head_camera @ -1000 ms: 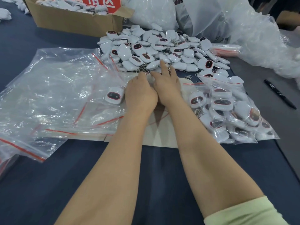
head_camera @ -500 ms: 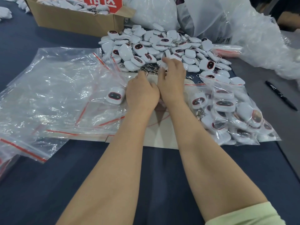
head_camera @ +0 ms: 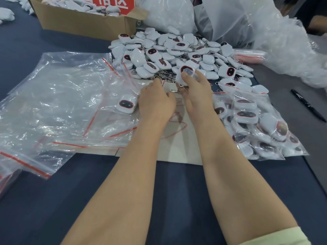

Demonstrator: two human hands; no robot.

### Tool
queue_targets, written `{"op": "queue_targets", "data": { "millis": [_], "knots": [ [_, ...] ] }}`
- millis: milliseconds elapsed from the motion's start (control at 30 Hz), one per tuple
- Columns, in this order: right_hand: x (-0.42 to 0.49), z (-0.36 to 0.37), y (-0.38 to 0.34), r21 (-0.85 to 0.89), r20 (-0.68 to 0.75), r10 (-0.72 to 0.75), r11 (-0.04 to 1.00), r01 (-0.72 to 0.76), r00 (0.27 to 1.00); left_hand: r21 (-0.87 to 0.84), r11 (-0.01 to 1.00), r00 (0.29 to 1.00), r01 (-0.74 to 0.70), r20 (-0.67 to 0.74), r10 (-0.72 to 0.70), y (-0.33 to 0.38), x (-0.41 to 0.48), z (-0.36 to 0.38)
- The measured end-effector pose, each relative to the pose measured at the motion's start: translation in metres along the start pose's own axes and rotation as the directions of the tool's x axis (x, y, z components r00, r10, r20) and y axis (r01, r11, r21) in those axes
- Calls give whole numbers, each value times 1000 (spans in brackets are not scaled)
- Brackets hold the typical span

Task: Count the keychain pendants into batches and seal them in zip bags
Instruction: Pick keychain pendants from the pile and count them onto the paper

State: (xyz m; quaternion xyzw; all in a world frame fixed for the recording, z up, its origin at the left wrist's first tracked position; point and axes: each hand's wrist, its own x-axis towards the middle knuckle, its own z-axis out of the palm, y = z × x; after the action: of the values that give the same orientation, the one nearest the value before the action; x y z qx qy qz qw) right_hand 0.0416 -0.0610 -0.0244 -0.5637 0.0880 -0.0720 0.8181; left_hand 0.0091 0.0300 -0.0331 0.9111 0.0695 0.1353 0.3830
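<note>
- The right hand holds one white pendant at the near edge of the loose pile. Its grip is narrow, with the fingertips curled over the pendant's dark face and the thumb below.
- A metal key ring lies between the two hands. I cannot tell which pendant it belongs to.
- The left hand rests knuckles-up on the pale sheet, just beside the right hand. Its fingers are curled under, and I cannot tell whether its grip closes on anything.
- The loose pile spreads across the bench beyond the hands, white pendants with dark red-rimmed faces and tangled chains.
- Empty zip bags with red seal strips lie in a heap to the left, and a single pendant sits on them near the left hand.
- A filled zip bag of pendants lies to the right, touching the right forearm's side of the sheet.
- A cardboard box stands at the far left.
- A black marker lies at the far right.
</note>
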Motion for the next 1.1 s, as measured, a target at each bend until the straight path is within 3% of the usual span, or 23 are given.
{"op": "queue_targets", "data": {
  "millis": [67, 200, 300, 467, 600, 700, 767, 900, 1000, 1100],
  "knots": [
    [0, 1, 0, -33, -5, 5, 999, -5, 1000, -12, 1000, 1000, 2, -7, -2, 0, 0, 1],
    [-3, 8, 4, -320, -27, -98, 944, 85, 995, -129, 992, 997, -16, -74, 7, 2, -1, 0],
    [-3, 7, 8, -376, 20, -123, 919, 122, 992, -235, 972, 993, -32, -114, 6, 4, 0, -1],
    [0, 5, 10, -461, 124, -233, 847, 264, 965, -319, 943, 985, 92, -111, -134, 2, 6, -3],
    [4, 3, 11, -512, -87, -332, 824, 244, 939, -311, 946, 986, 91, -106, -130, 2, 6, -4],
    [5, -1, 7, -342, -178, -173, 934, 104, 969, -293, 952, 987, 93, -102, -128, 3, 5, -3],
    [4, 0, 6, -381, -155, -141, 922, 73, 978, -282, 955, 987, 96, -98, -128, 3, 5, -4],
    [-4, 8, 4, -587, 10, -270, 778, 224, 963, -278, 955, 986, 102, -96, -133, 4, 5, -4],
    [-9, 10, 5, -570, 193, -236, 763, 305, 952, -276, 954, 986, 116, -88, -145, 4, 6, -4],
    [-6, 8, 6, -529, 214, -170, 808, 261, 962, -250, 963, 988, 104, -85, -129, 4, 6, -3]
  ]
}}
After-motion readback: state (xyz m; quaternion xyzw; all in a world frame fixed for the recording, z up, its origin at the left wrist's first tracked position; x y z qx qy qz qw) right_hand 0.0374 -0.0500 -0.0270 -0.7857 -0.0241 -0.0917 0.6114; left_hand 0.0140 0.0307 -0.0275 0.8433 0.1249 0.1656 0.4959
